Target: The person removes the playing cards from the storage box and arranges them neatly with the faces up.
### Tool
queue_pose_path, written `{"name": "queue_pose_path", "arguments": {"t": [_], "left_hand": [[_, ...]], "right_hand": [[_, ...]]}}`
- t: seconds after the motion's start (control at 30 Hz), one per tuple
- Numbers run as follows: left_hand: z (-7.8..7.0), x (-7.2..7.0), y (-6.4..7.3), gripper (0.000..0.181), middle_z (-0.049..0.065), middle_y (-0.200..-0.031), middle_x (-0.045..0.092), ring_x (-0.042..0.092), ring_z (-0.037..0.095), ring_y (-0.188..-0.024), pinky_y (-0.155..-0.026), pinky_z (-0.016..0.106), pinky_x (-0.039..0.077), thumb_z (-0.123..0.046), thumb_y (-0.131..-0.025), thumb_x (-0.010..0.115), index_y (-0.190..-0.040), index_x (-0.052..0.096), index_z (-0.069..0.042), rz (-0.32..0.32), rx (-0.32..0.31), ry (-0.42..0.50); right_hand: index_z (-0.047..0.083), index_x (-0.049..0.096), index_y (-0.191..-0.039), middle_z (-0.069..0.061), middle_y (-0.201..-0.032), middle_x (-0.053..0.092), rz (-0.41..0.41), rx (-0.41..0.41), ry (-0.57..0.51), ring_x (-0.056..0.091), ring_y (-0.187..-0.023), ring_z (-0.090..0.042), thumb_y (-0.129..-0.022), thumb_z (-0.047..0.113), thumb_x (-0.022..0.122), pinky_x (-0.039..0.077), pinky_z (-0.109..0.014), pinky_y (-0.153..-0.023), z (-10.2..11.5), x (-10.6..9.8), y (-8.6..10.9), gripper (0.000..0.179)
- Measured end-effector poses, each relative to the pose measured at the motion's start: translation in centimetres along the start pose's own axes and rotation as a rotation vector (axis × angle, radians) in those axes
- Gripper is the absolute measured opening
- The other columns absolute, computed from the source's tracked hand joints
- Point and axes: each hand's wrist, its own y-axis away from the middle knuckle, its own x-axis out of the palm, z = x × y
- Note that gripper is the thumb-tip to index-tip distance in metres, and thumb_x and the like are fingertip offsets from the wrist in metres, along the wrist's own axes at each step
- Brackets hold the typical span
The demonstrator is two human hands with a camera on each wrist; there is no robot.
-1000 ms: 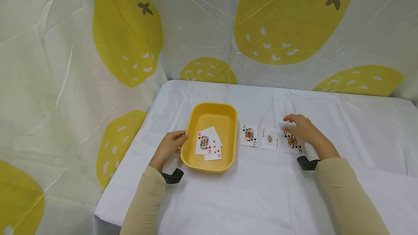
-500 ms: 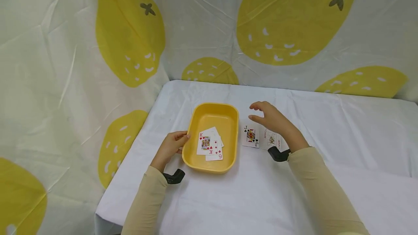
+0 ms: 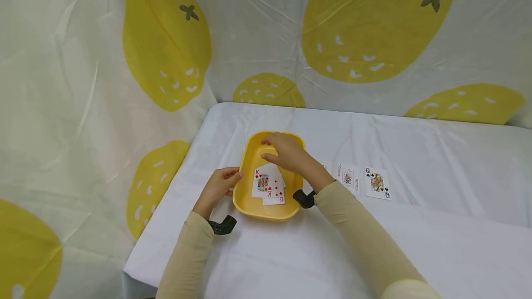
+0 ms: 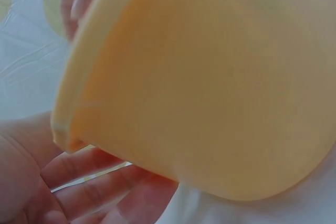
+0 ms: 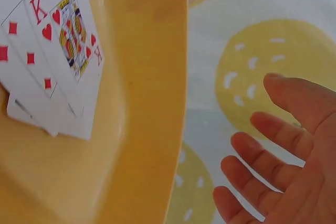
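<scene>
The right hand [image 3: 287, 153], fingers parted and empty above the yellow tray [image 3: 270, 216], is nearer the king of hearts [image 3: 262, 182], lying inside at its seven o'clock, than the left hand [image 3: 217, 189] gripping the nine-o'clock rim

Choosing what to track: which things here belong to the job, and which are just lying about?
Likely in the job: yellow tray, cards inside it, joker, queen of spades, partly hidden card.
Likely just surroundings: lemon-print curtain, white tablecloth, black wrist devices.
</scene>
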Motion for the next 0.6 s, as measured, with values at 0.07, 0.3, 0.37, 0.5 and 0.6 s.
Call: {"name": "queue_pose_path", "arguments": {"t": [0.07,0.3,0.37,0.5,0.6], "left_hand": [[0.6,0.0,-0.4,0.041,0.017,-0.111,0.059,0.062,0.024,-0.083,-0.058,0.033,0.054,-0.023,-0.088,0.059,-0.122,0.054,0.000,0.000,-0.001,-0.001],[1.1,0.1,-0.5,0.040,0.016,-0.110,0.060,0.062,0.025,-0.083,-0.059,0.034,0.054,-0.025,-0.088,0.059,-0.121,0.055,-0.002,-0.012,0.009,-0.016],[0.9,0.2,-0.3,0.039,0.016,-0.109,0.060,0.062,0.024,-0.082,-0.058,0.034,0.054,-0.023,-0.088,0.058,-0.121,0.056,-0.001,-0.016,0.018,-0.024],[0.6,0.2,-0.3,0.038,0.015,-0.107,0.061,0.062,0.022,-0.082,-0.056,0.033,0.054,-0.022,-0.088,0.058,-0.119,0.057,-0.001,-0.020,0.028,-0.033],[0.6,0.2,-0.3,0.040,0.015,-0.108,0.061,0.061,0.021,-0.082,-0.056,0.033,0.054,-0.023,-0.088,0.059,-0.120,0.056,0.000,-0.017,0.024,-0.029]], "right_hand": [[0.003,0.053,-0.118,-0.010,-0.113,0.055,0.011,-0.021,0.020,0.050,-0.104,-0.023,-0.087,0.025,0.061,0.040,-0.034,-0.091,0.6,0.9,-0.7,0.039],[0.009,0.054,-0.119,-0.008,-0.115,0.053,0.132,0.064,0.144,0.049,-0.103,-0.023,-0.082,0.032,0.065,0.038,-0.039,-0.091,1.2,4.0,-2.0,0.045],[0.009,0.051,-0.123,-0.008,-0.120,0.050,0.195,0.121,0.194,0.047,-0.107,-0.025,-0.080,0.037,0.067,0.036,-0.041,-0.093,1.2,4.7,-2.1,0.054],[0.005,0.043,-0.130,-0.011,-0.125,0.044,0.310,0.218,0.253,0.043,-0.110,-0.028,-0.073,0.044,0.071,0.033,-0.043,-0.096,0.9,5.8,-2.0,0.074],[0.002,0.041,-0.130,-0.012,-0.121,0.042,0.342,0.278,0.283,0.041,-0.107,-0.027,-0.068,0.045,0.075,0.033,-0.043,-0.095,0.5,6.4,-1.7,0.082]]}}
